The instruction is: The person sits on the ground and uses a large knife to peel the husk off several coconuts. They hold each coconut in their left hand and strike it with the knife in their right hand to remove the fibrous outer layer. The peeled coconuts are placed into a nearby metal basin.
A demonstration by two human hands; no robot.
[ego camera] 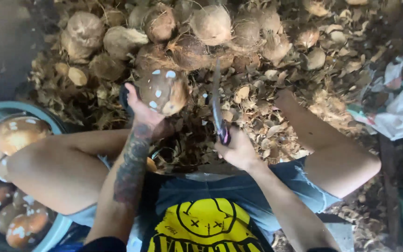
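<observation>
My left hand (142, 112) grips a brown coconut (163, 91), partly shaved with pale spots, holding it up in front of me. My right hand (237, 149) holds a long knife (216, 105) by its dark handle. The blade points away from me, just right of the coconut, and is apart from it. I sit low with both knees spread.
A pile of husked coconuts (211, 23) lies ahead on a floor thick with shell chips (276, 84). A blue tub (59, 226) at my left holds several peeled coconuts (17, 133). Crumpled sacks (399, 102) lie at the right.
</observation>
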